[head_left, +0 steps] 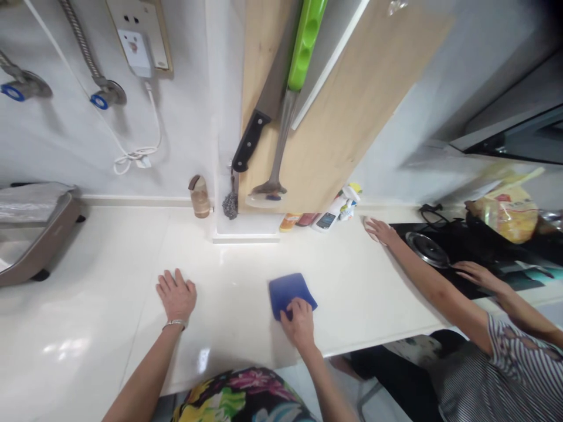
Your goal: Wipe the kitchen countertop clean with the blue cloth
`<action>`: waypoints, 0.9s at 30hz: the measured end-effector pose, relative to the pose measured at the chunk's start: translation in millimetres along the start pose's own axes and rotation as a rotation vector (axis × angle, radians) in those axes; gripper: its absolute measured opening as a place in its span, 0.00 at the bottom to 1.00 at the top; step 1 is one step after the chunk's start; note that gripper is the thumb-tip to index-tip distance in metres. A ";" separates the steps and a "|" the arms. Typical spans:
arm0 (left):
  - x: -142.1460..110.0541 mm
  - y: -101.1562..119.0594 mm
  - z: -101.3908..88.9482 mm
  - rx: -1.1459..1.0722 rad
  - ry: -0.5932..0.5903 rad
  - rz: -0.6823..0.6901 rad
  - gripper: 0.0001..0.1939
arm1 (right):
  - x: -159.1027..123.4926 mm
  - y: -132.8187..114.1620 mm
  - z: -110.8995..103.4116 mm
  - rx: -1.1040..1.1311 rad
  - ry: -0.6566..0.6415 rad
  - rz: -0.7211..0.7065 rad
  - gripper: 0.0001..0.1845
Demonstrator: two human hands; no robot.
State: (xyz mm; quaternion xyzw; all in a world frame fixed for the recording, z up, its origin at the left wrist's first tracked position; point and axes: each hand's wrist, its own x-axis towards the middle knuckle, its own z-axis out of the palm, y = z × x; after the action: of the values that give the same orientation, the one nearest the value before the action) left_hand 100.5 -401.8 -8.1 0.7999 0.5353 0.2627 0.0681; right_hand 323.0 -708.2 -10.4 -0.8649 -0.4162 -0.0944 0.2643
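My left hand (176, 298) lies flat on the white countertop (229, 281), fingers spread and holding nothing. A bracelet circles that wrist. Farther right, my right hand (301, 323) has its fingers bent down on the near edge of a blue cloth (288, 288), gripping it against the counter. The cloth is folded into a rough square, and part of it is covered by my fingers.
A co-worker's hand (379, 231) presses a whitish cloth at right; their other hand is by a pot lid (427, 249) on the black stove. Bottles (329, 218) and a brown container (200, 198) stand by the wall. A knife (251, 139) and green-handled ladle (281, 146) hang above.
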 end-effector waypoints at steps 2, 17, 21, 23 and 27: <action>0.0 -0.5 0.5 0.000 0.003 -0.006 0.32 | -0.4 4.0 -4.4 0.024 -0.005 -0.055 0.03; -0.8 -1.3 1.5 0.016 0.005 0.008 0.31 | 39.1 -23.0 -28.6 0.088 -0.316 -0.226 0.14; -1.4 -0.9 -0.1 0.037 -0.005 0.007 0.31 | 40.6 -15.7 -12.8 -0.086 -0.193 -0.235 0.26; -1.2 -0.7 -1.3 0.060 0.008 0.018 0.30 | 40.7 -6.2 -1.6 -0.162 -0.221 -0.286 0.30; 0.2 0.6 -4.5 0.097 0.022 0.033 0.30 | 50.6 26.4 16.8 -0.196 -0.210 -0.295 0.37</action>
State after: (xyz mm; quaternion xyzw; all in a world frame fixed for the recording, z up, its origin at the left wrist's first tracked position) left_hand 98.9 -402.6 -3.9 0.8080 0.5349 0.2463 0.0188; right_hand 374.5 -678.9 -15.2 -0.8213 -0.5523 -0.0815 0.1173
